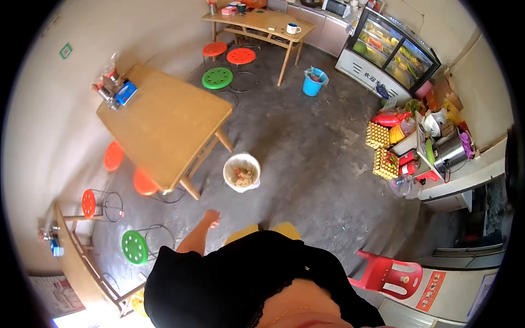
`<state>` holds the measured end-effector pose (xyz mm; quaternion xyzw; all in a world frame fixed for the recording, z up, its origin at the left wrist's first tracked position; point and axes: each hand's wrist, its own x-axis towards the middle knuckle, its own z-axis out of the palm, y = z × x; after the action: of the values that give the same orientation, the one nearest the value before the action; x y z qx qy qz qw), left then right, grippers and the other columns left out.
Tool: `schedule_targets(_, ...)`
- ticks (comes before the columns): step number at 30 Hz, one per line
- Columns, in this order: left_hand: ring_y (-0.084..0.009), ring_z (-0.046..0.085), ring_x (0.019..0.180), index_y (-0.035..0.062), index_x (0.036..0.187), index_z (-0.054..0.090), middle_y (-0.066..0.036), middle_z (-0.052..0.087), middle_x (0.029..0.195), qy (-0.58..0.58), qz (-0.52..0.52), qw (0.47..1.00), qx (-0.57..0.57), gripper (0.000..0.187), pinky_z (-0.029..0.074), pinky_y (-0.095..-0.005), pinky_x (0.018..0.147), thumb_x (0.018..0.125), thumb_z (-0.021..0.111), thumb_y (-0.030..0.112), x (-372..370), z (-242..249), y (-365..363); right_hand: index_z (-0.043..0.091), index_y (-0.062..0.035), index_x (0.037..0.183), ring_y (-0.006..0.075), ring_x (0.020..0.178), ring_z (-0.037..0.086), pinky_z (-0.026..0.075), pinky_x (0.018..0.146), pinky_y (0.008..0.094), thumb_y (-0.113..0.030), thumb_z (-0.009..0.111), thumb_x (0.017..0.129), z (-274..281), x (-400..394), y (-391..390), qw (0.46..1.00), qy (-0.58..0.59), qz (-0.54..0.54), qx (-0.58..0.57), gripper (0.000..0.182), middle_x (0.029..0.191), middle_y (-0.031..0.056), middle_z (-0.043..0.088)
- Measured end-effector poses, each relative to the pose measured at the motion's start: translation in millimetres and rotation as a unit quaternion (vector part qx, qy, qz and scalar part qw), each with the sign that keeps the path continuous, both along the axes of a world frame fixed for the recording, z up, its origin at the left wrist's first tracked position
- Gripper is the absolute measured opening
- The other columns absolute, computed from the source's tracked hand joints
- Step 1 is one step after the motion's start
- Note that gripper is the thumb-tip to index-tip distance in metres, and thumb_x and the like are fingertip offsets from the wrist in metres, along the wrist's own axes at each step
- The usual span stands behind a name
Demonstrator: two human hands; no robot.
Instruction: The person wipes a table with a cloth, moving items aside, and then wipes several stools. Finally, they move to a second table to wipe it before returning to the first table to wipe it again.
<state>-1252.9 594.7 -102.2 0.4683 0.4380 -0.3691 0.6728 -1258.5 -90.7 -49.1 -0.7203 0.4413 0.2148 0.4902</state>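
Note:
My left hand (pixel 211 218) hangs at my side, low in the head view, its fingers curled in and nothing visible in them. The nearest thing ahead of it is a white waste bin (pixel 227 177) on the floor, lined with a bag and holding some rubbish; hand and bin are apart. To the hand's left stands a wooden table (pixel 169 120) with a blue box (pixel 126 93) and several bottles at its far end. My right hand is out of sight, hidden behind my body or beyond the frame.
Orange stools (pixel 145 181) and a green stool (pixel 134 247) stand at left. Further off are a blue bucket (pixel 313 85), a second wooden table (pixel 257 21) with a mug (pixel 293 28), and a display fridge (pixel 388 52). Egg trays (pixel 386 164) lie at right, a red chair (pixel 391 275) nearby.

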Motion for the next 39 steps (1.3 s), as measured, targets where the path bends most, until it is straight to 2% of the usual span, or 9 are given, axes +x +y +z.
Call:
schedule_targets(4, -0.0181, 0.065, 0.061, 0.0073, 0.094, 0.06, -0.006, 0.068, 0.081, -0.173, -0.003, 0.952, 0.254, 0.021, 0.05, -0.0379, 0.048, 0.096, 0.053, 0.026, 181, 122, -85, 0.068, 0.0049, 0.104, 0.0247, 0.083, 0.064, 0.052, 0.072, 0.0396, -0.04, 0.075, 0.085, 27, 104, 5, 0.999, -0.011, -0.024, 0.026, 0.049, 0.093, 0.0124, 0.07)
schedule_targets(11, -0.0163, 0.063, 0.059, 0.0063, 0.099, 0.062, -0.006, 0.065, 0.077, -0.237, -0.048, 0.947, 0.212, 0.02, 0.053, -0.0304, 0.05, 0.098, 0.056, 0.025, 279, 48, -105, 0.068, 0.0058, 0.101, 0.0257, 0.081, 0.064, 0.052, 0.072, 0.0408, -0.037, 0.076, 0.084, 45, 296, 19, 0.998, 0.001, -0.016, 0.057, 0.047, 0.091, 0.0132, 0.07)
schedule_targets(14, -0.0226, 0.068, 0.067, 0.0111, 0.091, 0.069, -0.008, 0.068, 0.071, -0.38, -0.178, 0.841, 0.341, 0.027, 0.052, -0.0454, 0.06, 0.091, 0.061, 0.037, 289, 18, -78, 0.068, 0.0062, 0.1, 0.0261, 0.081, 0.063, 0.052, 0.072, 0.0413, -0.036, 0.076, 0.084, 65, 433, 40, 0.998, 0.006, 0.018, 0.059, 0.046, 0.09, 0.0135, 0.069)
schedule_targets(16, -0.0179, 0.066, 0.062, 0.0125, 0.093, 0.07, -0.006, 0.064, 0.065, -0.322, -0.173, 0.884, 0.293, 0.024, 0.054, -0.0389, 0.056, 0.095, 0.055, 0.032, 281, 67, -71, 0.068, 0.0065, 0.099, 0.0264, 0.08, 0.063, 0.052, 0.071, 0.0416, -0.035, 0.076, 0.084, 89, 508, 61, 0.997, -0.007, 0.032, 0.063, 0.046, 0.089, 0.0138, 0.069)
schedule_targets(17, -0.0155, 0.064, 0.058, 0.0114, 0.092, 0.07, -0.005, 0.063, 0.065, -0.139, -0.044, 0.939, 0.31, 0.027, 0.052, -0.0339, 0.047, 0.097, 0.049, 0.026, 291, 100, -79, 0.068, 0.0066, 0.099, 0.0266, 0.08, 0.063, 0.052, 0.071, 0.0418, -0.035, 0.076, 0.083, 102, 564, 75, 0.996, -0.015, 0.061, 0.059, 0.045, 0.089, 0.0139, 0.069)
schedule_targets(21, -0.0146, 0.063, 0.057, 0.0072, 0.092, 0.07, -0.005, 0.065, 0.07, -0.108, 0.113, 0.926, 0.344, 0.022, 0.048, -0.0302, 0.043, 0.094, 0.053, 0.021, 327, 155, -76, 0.067, 0.0072, 0.106, 0.0272, 0.087, 0.066, 0.054, 0.071, 0.0405, -0.018, 0.082, 0.076, 87, 739, 124, 0.948, -0.129, 0.289, 0.042, 0.042, 0.097, 0.0154, 0.07)
schedule_targets(26, -0.0145, 0.066, 0.066, 0.0029, 0.103, 0.067, -0.007, 0.069, 0.081, -0.23, 0.301, 0.889, 0.255, 0.021, 0.05, -0.0275, 0.052, 0.093, 0.057, 0.018, 424, 124, -64, 0.065, 0.0066, 0.113, 0.0287, 0.093, 0.065, 0.055, 0.076, 0.0407, -0.012, 0.08, 0.077, 114, 891, 282, 0.951, -0.15, 0.234, 0.136, 0.043, 0.104, 0.016, 0.068)
schedule_targets(30, -0.0123, 0.065, 0.07, 0.0031, 0.109, 0.066, -0.004, 0.069, 0.083, -0.172, 0.173, 0.909, 0.337, 0.023, 0.05, -0.0263, 0.055, 0.097, 0.058, 0.022, 516, 156, -11, 0.061, 0.0052, 0.121, 0.0307, 0.096, 0.064, 0.055, 0.078, 0.0419, -0.01, 0.078, 0.08, 118, 906, 400, 0.967, -0.167, 0.128, 0.142, 0.047, 0.112, 0.0162, 0.065)
schedule_targets(39, -0.0154, 0.064, 0.073, -0.0012, 0.108, 0.064, -0.008, 0.068, 0.082, -0.206, 0.295, 0.851, 0.382, 0.025, 0.052, -0.0308, 0.067, 0.098, 0.058, 0.02, 671, 151, 115, 0.064, 0.0038, 0.116, 0.0291, 0.092, 0.065, 0.051, 0.079, 0.0374, -0.014, 0.075, 0.083, 102, 996, 646, 0.885, -0.152, 0.385, 0.216, 0.039, 0.107, 0.0118, 0.068)
